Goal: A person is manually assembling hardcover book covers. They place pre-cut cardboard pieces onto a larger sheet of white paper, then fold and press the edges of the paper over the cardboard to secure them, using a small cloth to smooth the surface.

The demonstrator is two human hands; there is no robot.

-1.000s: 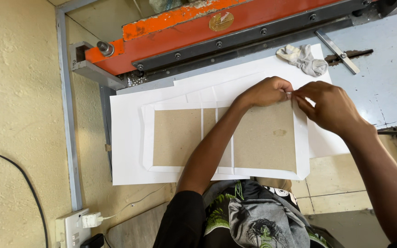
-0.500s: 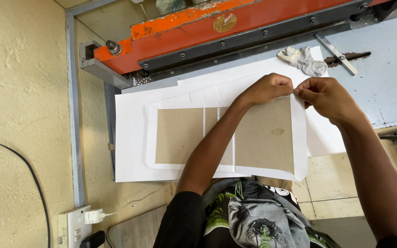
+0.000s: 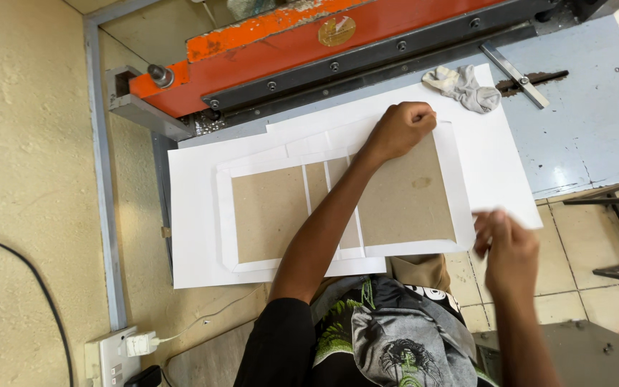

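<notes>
Pressing my fisted left hand on the board cover, lying lengthwise left to right on white paper; my right hand pinches its near-right flap.

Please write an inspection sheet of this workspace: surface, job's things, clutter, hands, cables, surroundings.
Surface: pale blue metal table, scuffed.
Job's things: brown cardboard panels lying on a white paper sheet, edges folded over.
Clutter: crumpled grey cloth; metal bar.
Hands: left hand fisted, pressing the top fold; right hand blurred, at the right edge.
Cables: black cable; white plug in socket.
Surroundings: orange cutting machine; tiled floor.
</notes>
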